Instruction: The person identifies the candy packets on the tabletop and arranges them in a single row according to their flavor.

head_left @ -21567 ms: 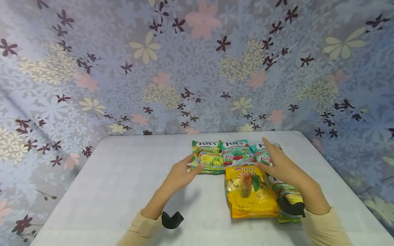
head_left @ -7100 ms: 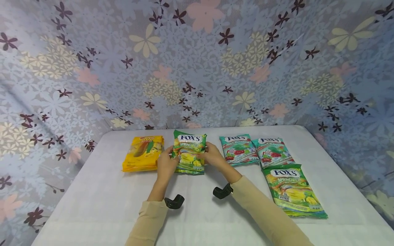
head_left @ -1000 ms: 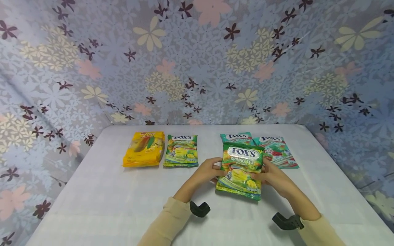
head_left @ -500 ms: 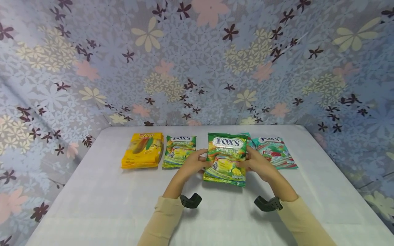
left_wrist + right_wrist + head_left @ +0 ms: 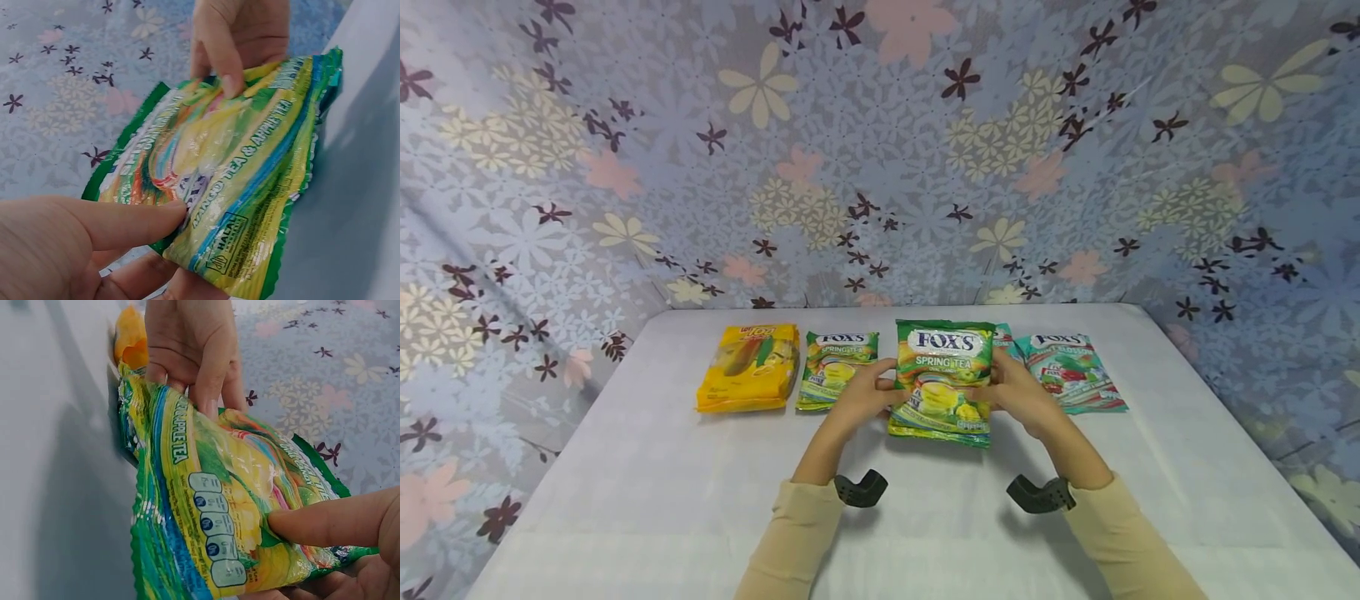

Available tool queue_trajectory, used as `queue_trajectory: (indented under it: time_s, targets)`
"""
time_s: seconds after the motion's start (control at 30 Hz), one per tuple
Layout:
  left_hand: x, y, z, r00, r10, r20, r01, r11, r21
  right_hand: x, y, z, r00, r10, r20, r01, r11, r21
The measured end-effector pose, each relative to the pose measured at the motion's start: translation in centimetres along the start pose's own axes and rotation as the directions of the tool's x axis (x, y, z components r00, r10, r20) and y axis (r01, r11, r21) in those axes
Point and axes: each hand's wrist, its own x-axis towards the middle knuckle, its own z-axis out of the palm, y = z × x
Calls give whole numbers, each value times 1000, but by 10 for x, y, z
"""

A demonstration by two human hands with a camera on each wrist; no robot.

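Observation:
Between both hands a green and yellow bag of Fox's Spring Tea candy point(image 5: 942, 392) is held tilted up above the table, its printed front towards the head camera. My left hand point(image 5: 859, 402) grips its left edge, the thumb point(image 5: 134, 224) on the front and the fingers behind. On the opposite edge, my right hand point(image 5: 1028, 398) pinches it the same way, as the right wrist view shows with the thumb point(image 5: 331, 522) pressed into the wrapper. A second Spring Tea bag point(image 5: 837, 371) lies just left of the held one.
A yellow candy bag point(image 5: 748, 371) lies at the far left of the white table point(image 5: 662, 492). At right is a teal Mint Blossom bag point(image 5: 1073, 373); another teal bag point(image 5: 1004, 340) is mostly hidden behind the held bag. A flowered cloth point(image 5: 880, 167) hangs behind.
Over the last second both hands have carried the Spring Tea bag left and slightly farther back. Long before, the bags lay bunched together; the yellow one and one Spring Tea bag now lie at left.

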Motion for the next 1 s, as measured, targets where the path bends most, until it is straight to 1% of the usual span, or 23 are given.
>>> queue_trajectory:
  time_s: [0.1, 0.23, 0.33, 0.47, 0.8, 0.83, 0.9, 1.0]
  targets:
    - [1, -4, 2, 1000, 16, -6, -16, 1000, -11, -1, -1, 2, 1000, -18, -13, 18, 1000, -18]
    - [1, -7, 3, 1000, 26, -16, -26, 1000, -16, -1, -3, 5, 1000, -19, -21, 19, 999, -27]
    - [2, -7, 3, 999, 30, -14, -30, 999, -19, -1, -4, 6, 1000, -12, -28, 12, 1000, -23]
    - [2, -5, 2, 999, 39, -20, -39, 999, -11, -1, -6, 6, 999, -22, -34, 21, 999, -25]
    - [2, -12, 3, 999, 8, -36, -8, 1000, 6, -3, -2, 7, 999, -22, -24, 20, 998, -65]
    - [2, -12, 2, 999, 8, -40, -8, 1000, 8, -3, -2, 7, 999, -26, -23, 25, 998, -63]
    - [-2, -5, 2, 999, 9, -34, -8, 1000, 6, -3, -3, 7, 999, -27, -26, 25, 998, -62]
    - [-2, -3, 1, 999, 10, -31, -10, 1000, 10, -2, -3, 7, 999, -28, -24, 27, 998, -59]
